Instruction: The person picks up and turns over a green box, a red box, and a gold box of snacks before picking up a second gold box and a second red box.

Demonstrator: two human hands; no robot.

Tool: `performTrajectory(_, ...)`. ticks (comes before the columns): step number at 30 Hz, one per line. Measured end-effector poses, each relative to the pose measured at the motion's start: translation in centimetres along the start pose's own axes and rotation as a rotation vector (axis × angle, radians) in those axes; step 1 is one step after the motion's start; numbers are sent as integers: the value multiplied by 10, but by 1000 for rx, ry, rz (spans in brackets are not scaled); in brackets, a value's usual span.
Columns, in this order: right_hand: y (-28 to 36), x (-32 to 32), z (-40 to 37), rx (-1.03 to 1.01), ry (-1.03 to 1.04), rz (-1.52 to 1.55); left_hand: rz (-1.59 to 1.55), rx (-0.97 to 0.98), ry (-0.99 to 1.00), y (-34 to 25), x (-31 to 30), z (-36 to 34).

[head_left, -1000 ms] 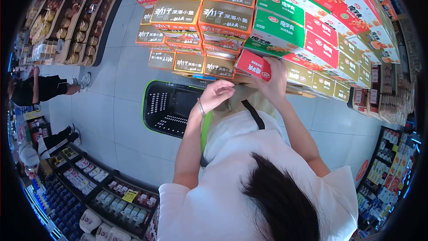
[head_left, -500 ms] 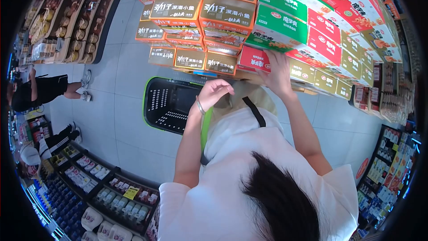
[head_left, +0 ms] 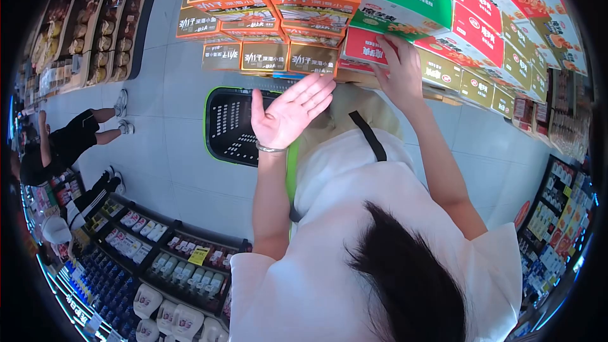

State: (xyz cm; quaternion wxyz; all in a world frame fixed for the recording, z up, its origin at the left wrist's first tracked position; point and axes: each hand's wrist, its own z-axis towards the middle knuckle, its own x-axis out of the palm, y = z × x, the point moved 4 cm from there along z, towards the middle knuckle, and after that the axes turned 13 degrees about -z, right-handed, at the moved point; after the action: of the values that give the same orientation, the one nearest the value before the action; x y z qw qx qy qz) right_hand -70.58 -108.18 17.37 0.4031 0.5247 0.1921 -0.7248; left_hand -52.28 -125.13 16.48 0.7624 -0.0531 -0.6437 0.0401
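Observation:
My left hand is raised in front of my waist, palm up, fingers stretched out and thumb apart, holding nothing. It is just below the lower row of brown-and-orange snack boxes. My right hand reaches to the display, its fingers apart and touching the right end of a red snack box. That box lies beneath a green snack box. A black shopping basket with a green rim is to the left, partly hidden behind my left hand and forearm.
More red boxes and gold boxes are stacked on the right. Product shelves stand behind at lower left, others at right. Two people, one in black shorts, stand across the aisle floor.
My left hand has opened from loosely curled fingers to a flat, upturned palm. My right hand remains at the red box. The display appears larger and slightly higher in view.

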Motion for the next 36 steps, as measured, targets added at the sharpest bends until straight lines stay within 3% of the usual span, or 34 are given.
performTrajectory(5,0,3,-5,-34,-79,-45,-185,124,101,-6,9,-2)
performTrajectory(36,2,6,-5,-68,-197,-119,-30,66,325,-12,6,3)
